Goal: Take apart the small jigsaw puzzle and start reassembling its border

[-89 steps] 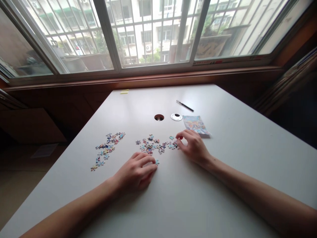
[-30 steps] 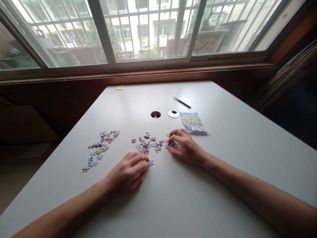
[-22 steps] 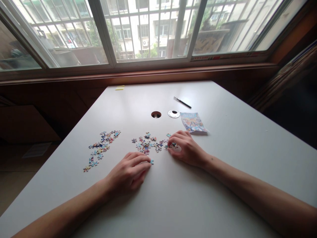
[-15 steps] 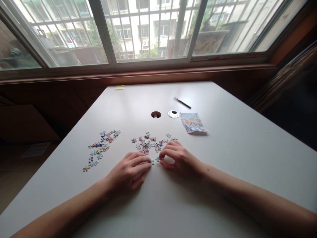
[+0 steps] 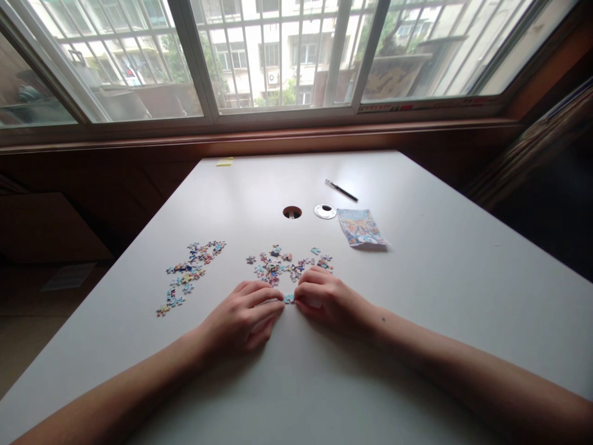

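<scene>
Window: wide barred window with white frames (image 5: 278, 55), along the far side.
Table: large white rectangular table (image 5: 440, 259), bearing everything below.
Left hand: bare left hand (image 5: 241, 318), knuckles up and fingers curled, tips touching the blue piece (whether it grips, I cannot tell).
Right hand: bare right hand (image 5: 327, 303), thumb and forefinger pinched together on the same piece.
Left scatter: long strip of loose colourful jigsaw pieces (image 5: 188, 278), well apart from both hands.
Middle scatter: smaller cluster of colourful pieces (image 5: 282, 264), just beyond the fingertips.
Packet: colourful printed plastic packet (image 5: 360, 227), lying flat.
Pen: slim black pen (image 5: 341, 190).
Cap: white round ring cap (image 5: 325, 211), beside the round cable hole (image 5: 291, 212).
Piece: small light-blue jigsaw piece (image 5: 289, 298), on the table between the two hands.
</scene>
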Available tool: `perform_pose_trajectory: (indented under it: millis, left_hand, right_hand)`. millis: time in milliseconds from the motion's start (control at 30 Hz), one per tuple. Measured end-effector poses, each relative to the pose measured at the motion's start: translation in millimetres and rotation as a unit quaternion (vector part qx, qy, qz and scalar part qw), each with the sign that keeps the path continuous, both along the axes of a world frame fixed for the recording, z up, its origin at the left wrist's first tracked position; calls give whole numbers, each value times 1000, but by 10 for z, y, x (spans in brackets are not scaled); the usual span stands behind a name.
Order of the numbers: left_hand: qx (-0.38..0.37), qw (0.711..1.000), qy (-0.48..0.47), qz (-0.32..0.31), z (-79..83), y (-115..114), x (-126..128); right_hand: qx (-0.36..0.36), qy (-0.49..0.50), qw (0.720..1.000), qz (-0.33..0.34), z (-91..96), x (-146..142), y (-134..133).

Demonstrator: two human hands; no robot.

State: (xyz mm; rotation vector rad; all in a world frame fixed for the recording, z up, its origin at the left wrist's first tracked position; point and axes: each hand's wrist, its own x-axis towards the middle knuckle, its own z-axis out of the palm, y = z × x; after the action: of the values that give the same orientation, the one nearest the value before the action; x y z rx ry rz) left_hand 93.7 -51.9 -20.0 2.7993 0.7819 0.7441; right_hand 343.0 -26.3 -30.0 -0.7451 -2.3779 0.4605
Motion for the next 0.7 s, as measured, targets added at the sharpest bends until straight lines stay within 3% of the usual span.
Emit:
perform_pose_trajectory:
  millis: [467,700]
  left_hand:
    - [-10,1000,0,-4,-17,11,-10]
    - [-8,1000,2,-4,-24,7,-15]
  right_hand:
    - [10,-18,999,43,28,50,15]
    - [-32,-8,999,13,0,60,17]
